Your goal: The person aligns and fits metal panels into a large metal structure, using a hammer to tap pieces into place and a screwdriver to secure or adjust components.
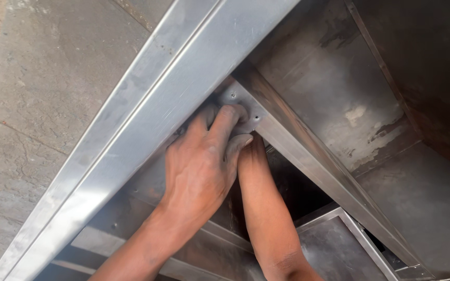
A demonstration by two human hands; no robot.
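Note:
My left hand [204, 156] reaches up from the lower left and presses on a small steel corner plate [235, 99] with screw holes, where a long sheet-metal rail [147, 119] meets a cross bar [308, 156]. Its fingers curl over the plate's edge. My right forearm [266, 213] rises from the bottom centre and passes under my left hand. The right hand itself is hidden behind the left hand and the plate, so its grip cannot be seen.
The rail runs diagonally from the lower left to the top centre. Stained sheet-metal panels [350, 83] form the inside of a box on the right. A lower metal frame [339, 234] lies beneath. A concrete floor [37, 104] is on the left.

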